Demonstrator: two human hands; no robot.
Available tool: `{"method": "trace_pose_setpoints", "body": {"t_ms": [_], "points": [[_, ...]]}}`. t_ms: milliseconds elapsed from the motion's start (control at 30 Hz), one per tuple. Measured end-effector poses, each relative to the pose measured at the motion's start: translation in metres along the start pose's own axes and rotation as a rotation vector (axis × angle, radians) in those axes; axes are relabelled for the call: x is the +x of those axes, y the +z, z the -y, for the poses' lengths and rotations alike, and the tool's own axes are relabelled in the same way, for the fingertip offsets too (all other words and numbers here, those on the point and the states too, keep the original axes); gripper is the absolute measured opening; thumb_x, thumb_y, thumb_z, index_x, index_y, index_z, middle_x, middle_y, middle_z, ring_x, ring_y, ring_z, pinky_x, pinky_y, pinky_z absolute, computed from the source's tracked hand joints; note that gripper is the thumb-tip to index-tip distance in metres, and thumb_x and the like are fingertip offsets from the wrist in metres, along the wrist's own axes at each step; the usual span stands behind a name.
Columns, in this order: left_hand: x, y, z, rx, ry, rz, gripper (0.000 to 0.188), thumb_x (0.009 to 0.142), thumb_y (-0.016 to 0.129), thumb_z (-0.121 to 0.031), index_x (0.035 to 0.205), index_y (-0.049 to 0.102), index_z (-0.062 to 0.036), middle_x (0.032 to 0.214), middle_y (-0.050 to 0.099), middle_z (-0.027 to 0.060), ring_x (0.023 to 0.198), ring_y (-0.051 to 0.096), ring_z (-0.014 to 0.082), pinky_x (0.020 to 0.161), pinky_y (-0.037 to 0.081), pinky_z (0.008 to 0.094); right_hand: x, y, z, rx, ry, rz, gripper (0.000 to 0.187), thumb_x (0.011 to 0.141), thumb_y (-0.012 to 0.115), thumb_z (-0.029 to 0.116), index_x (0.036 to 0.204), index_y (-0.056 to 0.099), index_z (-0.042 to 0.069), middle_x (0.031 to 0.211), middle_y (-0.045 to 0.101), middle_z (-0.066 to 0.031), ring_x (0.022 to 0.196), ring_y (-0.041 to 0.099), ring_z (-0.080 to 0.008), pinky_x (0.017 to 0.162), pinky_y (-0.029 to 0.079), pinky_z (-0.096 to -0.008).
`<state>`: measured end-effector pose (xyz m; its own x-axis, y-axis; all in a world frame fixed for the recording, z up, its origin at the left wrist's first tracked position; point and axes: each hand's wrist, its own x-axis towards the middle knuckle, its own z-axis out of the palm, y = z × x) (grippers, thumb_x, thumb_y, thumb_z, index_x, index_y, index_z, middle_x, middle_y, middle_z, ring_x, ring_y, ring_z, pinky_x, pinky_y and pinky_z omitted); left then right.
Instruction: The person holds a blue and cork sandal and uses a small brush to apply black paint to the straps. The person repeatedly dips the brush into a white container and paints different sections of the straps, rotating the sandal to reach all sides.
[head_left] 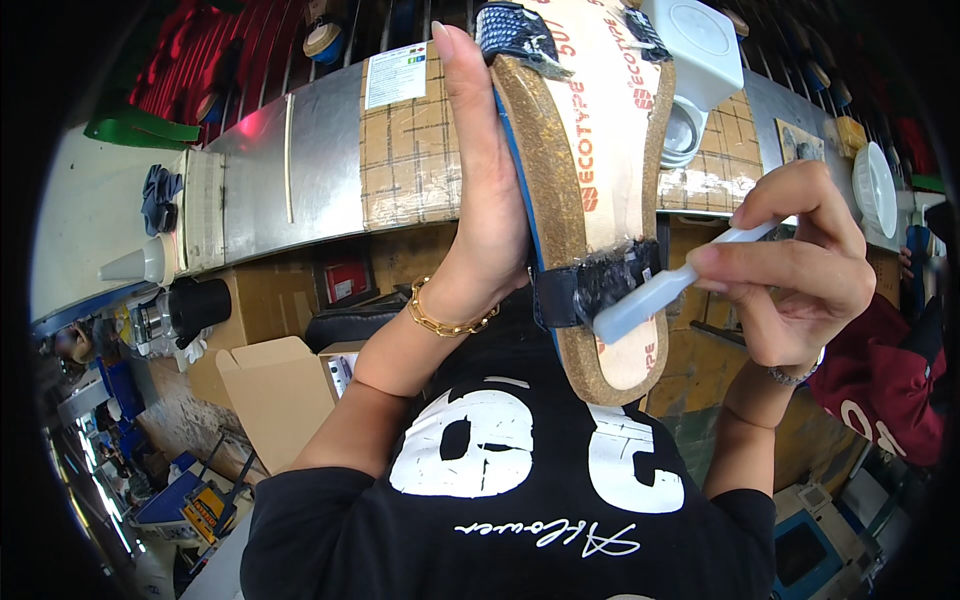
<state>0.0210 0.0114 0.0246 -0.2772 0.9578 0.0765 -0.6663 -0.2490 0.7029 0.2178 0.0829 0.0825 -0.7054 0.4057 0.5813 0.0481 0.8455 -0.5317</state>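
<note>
To work well here, the person should probably be drawing the pale plastic applicator [652, 301] lightly across the dark strap [563, 298], sparing the cork. The left hand [488, 175] is holding the cork sole [600, 205], upper centre, fingers hidden behind; the right hand [805, 270], right of centre, is pinching the applicator.

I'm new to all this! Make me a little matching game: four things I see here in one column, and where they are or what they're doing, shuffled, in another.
Things
1. Left hand
2. Right hand
3. Chain bracelet
4. Lower strap

Places and states
A. Gold, around the left wrist
B. Holding the cork sandal footbed
C. Dark, across the footbed near its lower end
D. Pinching the pale plastic applicator

Right pairs: 1-B, 2-D, 3-A, 4-C
</note>
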Motion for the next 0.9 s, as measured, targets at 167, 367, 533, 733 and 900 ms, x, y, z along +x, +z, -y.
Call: {"method": "trace_pose_setpoints", "body": {"t_ms": [167, 367, 533, 733, 900], "points": [[0.004, -0.016, 0.006, 0.054, 0.059, 0.141, 0.09, 0.096, 0.016, -0.078, 0.134, 0.051, -0.0042, 0.118, 0.066, 0.0118, 0.102, 0.069, 0.0145, 0.088, 0.059, 0.0291, -0.002, -0.005, -0.004, 0.125, -0.028, 0.095, 0.027, 0.05, 0.078, 0.021, 0.075, 0.081, 0.011, 0.077, 0.059, -0.0076, 0.07, 0.052, -0.0177, 0.062, 0.036, -0.0295], [0.0, 0.004, 0.004, 0.162, 0.099, -0.016, 0.09, 0.096, 0.017, -0.078, 0.137, 0.049, -0.0039, 0.121, 0.065, 0.0123, 0.108, 0.067, 0.0152, 0.094, 0.056, 0.0303, 0.015, -0.002, -0.025, 0.272, 0.046, -0.014, 0.026, 0.07, 0.084, 0.019, 0.093, 0.081, 0.006, 0.086, 0.062, -0.0072, 0.075, 0.054, -0.0143, 0.068, 0.04, -0.0258], [0.0, 0.0, -0.004, 0.154, 0.168, -0.171, 0.091, 0.096, 0.017, -0.078, 0.14, 0.046, -0.0034, 0.128, 0.061, 0.0132, 0.116, 0.062, 0.0168, 0.102, 0.051, 0.0326, 0.017, 0.019, -0.027, 0.095, 0.095, -0.145, 0.017, 0.077, 0.08, 0.005, 0.095, 0.08, 0.003, 0.083, 0.06, -0.0056, 0.076, 0.055, -0.0135, 0.066, 0.041, -0.0245], [0.004, -0.021, -0.014, 0.409, 0.35, -0.29, 0.091, 0.097, 0.015, -0.077, 0.15, 0.036, -0.0056, 0.145, 0.049, 0.0123, 0.131, 0.051, 0.0202, 0.113, 0.04, 0.0359, -0.014, 0.019, 0.001, 0.37, 0.462, -0.076, 0.014, 0.08, 0.078, 0.0, 0.093, 0.08, 0.003, 0.078, 0.059, -0.0045, 0.073, 0.055, -0.0112, 0.065, 0.042, -0.0236], [0.008, -0.026, -0.008, 0.413, 0.517, -0.418, 0.092, 0.097, 0.015, -0.077, 0.154, 0.029, -0.0059, 0.153, 0.041, 0.0121, 0.138, 0.044, 0.021, 0.12, 0.031, 0.038, -0.017, 0.033, 0.008, 0.031, 0.377, -0.187, 0.019, 0.074, 0.082, 0.0, 0.093, 0.08, 0.005, 0.08, 0.059, -0.003, 0.072, 0.055, -0.012, 0.064, 0.041, -0.025]]}}
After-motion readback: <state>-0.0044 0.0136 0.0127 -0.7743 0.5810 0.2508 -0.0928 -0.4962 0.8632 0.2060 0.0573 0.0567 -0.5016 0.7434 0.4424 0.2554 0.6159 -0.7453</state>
